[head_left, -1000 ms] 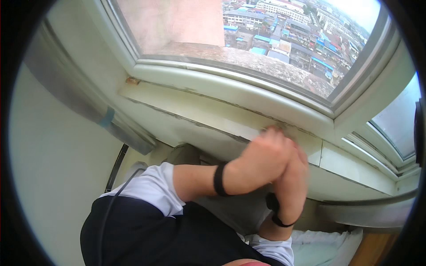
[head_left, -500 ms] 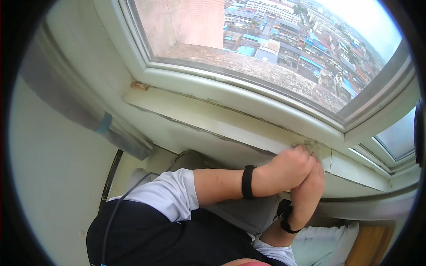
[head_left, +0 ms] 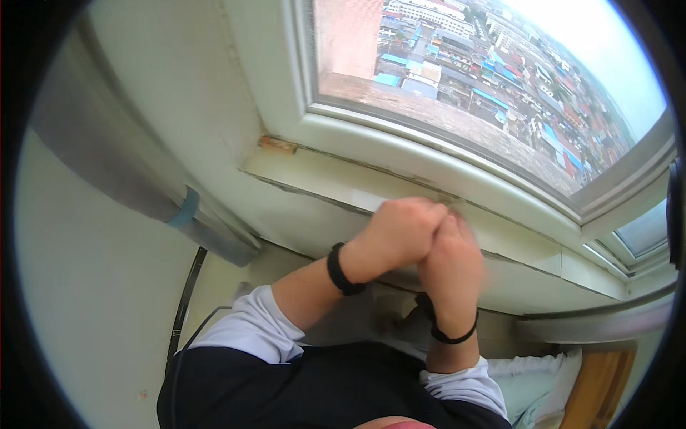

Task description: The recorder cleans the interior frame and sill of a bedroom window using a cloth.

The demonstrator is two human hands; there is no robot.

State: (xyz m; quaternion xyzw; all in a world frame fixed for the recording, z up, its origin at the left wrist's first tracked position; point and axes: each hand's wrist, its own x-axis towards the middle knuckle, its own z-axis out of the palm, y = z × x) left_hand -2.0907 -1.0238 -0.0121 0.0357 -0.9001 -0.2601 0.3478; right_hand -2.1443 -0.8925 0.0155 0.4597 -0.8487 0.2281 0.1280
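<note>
Both my hands are together at the pale window sill [head_left: 343,170], below the window frame. My left hand [head_left: 404,229], a black band round its wrist, is closed, its fingers curled toward the other hand. Pressed against it, my right hand [head_left: 454,261] is closed too and slightly smeared by motion; its wrist also has a black band. A small see-through patch shows past the fingertips, too blurred to name. The backs of my hands hide whatever the fingers hold.
The white window frame [head_left: 400,139] with its glass rises beyond the sill. A tied grey curtain [head_left: 229,239] hangs at the left, with another grey curtain [head_left: 572,329] at the right. Pale bedding [head_left: 522,386] and a wooden board [head_left: 600,382] are at lower right.
My two hands, still pressed together, have moved left along the sill. The view has shifted too, so the window corner and left curtain appear farther right.
</note>
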